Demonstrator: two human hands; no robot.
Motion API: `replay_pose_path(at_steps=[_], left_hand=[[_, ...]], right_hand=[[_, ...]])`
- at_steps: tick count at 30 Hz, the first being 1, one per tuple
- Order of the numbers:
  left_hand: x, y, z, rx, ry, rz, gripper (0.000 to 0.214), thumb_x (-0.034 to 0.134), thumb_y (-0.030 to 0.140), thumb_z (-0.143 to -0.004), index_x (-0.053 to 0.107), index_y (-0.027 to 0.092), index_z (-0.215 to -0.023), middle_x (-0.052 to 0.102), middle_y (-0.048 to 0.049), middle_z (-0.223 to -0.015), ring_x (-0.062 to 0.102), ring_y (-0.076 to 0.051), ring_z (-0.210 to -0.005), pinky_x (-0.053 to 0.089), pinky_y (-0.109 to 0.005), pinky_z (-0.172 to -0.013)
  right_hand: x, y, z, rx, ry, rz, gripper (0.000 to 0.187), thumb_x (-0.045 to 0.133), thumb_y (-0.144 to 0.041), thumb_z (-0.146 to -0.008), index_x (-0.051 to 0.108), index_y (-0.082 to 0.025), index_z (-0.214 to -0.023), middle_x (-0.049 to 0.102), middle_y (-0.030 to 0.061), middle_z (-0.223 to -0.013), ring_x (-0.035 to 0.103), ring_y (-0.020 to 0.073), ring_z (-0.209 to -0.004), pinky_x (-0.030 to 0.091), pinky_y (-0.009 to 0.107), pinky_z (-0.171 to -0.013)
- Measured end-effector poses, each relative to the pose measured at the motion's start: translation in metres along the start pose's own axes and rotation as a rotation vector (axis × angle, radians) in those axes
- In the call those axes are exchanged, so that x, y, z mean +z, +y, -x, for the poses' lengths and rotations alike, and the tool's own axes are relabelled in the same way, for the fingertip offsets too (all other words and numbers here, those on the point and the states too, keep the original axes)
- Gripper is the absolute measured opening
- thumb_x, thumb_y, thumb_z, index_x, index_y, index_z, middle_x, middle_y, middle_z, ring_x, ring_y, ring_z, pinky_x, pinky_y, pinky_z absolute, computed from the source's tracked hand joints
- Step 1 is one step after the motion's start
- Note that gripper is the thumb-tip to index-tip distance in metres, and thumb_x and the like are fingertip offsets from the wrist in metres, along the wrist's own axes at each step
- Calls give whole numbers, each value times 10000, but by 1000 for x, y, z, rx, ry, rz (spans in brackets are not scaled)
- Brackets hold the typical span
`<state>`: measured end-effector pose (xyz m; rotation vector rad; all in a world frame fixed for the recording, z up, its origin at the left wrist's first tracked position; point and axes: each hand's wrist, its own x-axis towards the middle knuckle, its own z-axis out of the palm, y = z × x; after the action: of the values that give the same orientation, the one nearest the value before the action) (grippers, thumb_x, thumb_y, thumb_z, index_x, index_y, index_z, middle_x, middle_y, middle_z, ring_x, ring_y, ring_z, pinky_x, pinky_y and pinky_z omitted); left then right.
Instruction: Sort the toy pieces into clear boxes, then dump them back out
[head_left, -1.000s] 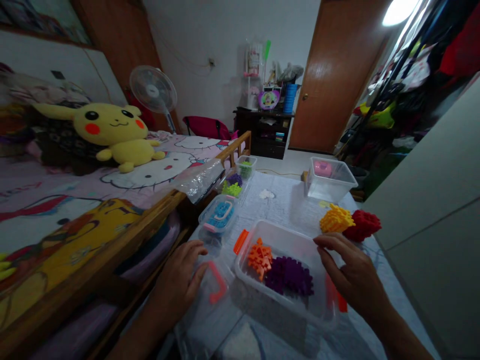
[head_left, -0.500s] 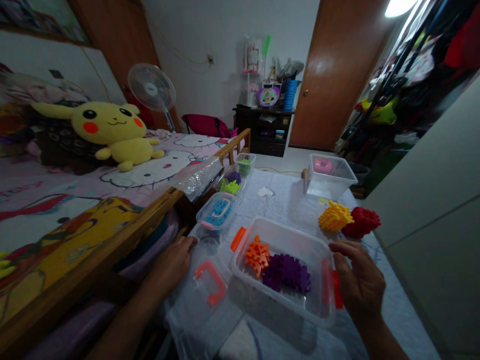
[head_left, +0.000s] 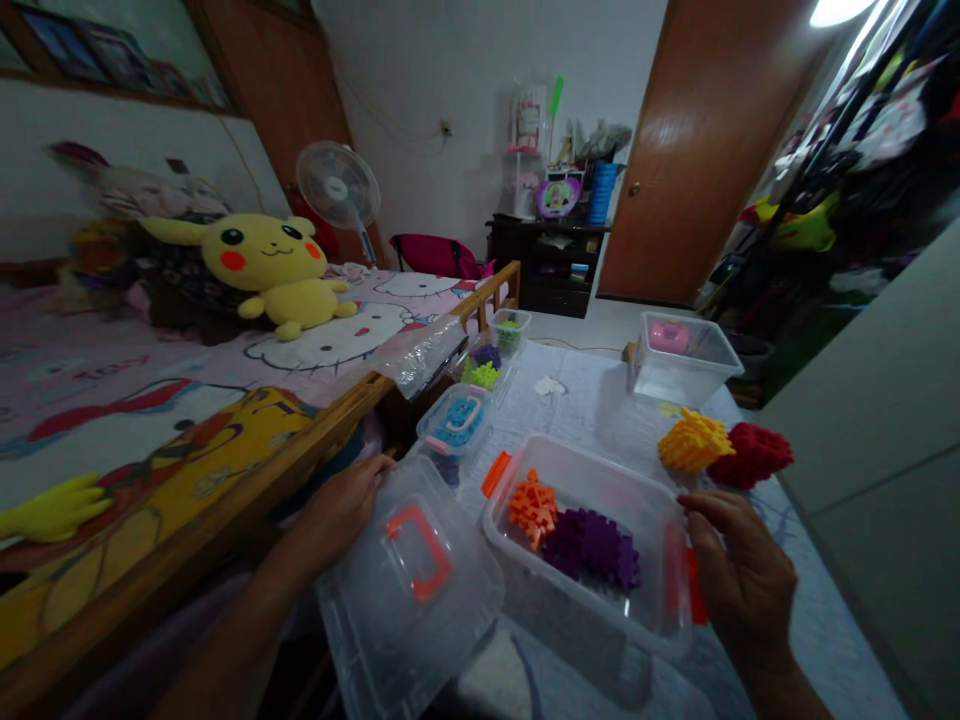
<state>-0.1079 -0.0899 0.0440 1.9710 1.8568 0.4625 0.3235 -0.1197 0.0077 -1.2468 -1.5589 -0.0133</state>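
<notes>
A clear plastic lid [head_left: 375, 620] with an orange-red handle is tilted at the table's left edge. My left hand [head_left: 349, 510] is closed on its upper left edge. Right of the lid stands a clear plastic box [head_left: 570, 610] with orange-red side latches. Inside the box lie orange interlocking pieces [head_left: 534, 508] and a joined group of purple pieces [head_left: 592, 548]. My right hand [head_left: 742, 580] pinches the box's right rim, thumb and fingers near the corner. Beyond that hand sit a yellow bundle of pieces [head_left: 694, 440] and a red one [head_left: 752, 454].
A small lidded box of blue pieces [head_left: 456, 420] and a tub with green and purple pieces [head_left: 480, 373] line the table's left side. A clear bin [head_left: 686, 365] stands far right. A wooden bed rail [head_left: 300, 430] borders the left.
The lid has shifted left and lifted at a tilt, with my left hand moving along. My right hand stays at the box rim. The view has turned slightly left.
</notes>
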Motion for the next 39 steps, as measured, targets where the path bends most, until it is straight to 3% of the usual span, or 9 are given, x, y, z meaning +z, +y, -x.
replay_pose_path(at_steps=[9,13,16,21,25,33,39], left_hand=[[-32,29,2,33,73,7,309,332,379,-907,594,229,-973,712,-37,-941,663,-230,-874,472,-313,-782],[-36,37,0,38,59,8,314,333,384,-901,597,230,-972,711,-38,-919,660,-232,-855,470,-318,-771],[-34,36,1,20,63,9,299,341,365,-882,594,231,-971,712,-42,-919,660,-240,-868,470,-323,-771],[-28,30,1,10,59,27,284,340,336,-900,591,241,-993,712,-30,-933,662,-230,-867,459,-314,-761],[-27,28,1,46,42,25,269,329,291,-912,579,242,-996,704,-23,-931,660,-221,-883,445,-311,-775],[-35,36,3,40,66,42,293,336,336,-912,600,219,-964,695,-34,-915,650,-227,-863,454,-323,-774],[-43,44,-3,35,203,193,287,404,367,-874,629,205,-949,666,-12,-847,615,-202,-814,462,-303,-753]], right_hand=[[2,1,-6,265,-130,-89,251,566,-414,-870,649,-209,-990,623,64,-961,611,192,-767,530,306,-612],[3,4,-4,440,-194,-197,316,604,-466,-846,668,-201,-1005,654,33,-789,637,190,-677,522,279,-549],[4,3,-5,527,-195,-299,353,640,-492,-821,679,-193,-1003,683,36,-759,668,215,-719,542,276,-566],[6,0,-8,558,-196,-418,358,693,-494,-786,702,-187,-968,733,70,-889,694,224,-777,574,287,-654],[6,3,-8,553,-191,-455,345,700,-492,-782,707,-191,-952,730,65,-879,691,219,-795,572,278,-672],[5,6,-4,692,-297,-622,410,695,-503,-782,648,-209,-1064,596,-20,-608,605,178,-527,483,259,-439],[4,6,-10,718,-260,-625,384,760,-493,-720,674,-216,-973,614,-11,-635,611,175,-533,513,282,-459]])
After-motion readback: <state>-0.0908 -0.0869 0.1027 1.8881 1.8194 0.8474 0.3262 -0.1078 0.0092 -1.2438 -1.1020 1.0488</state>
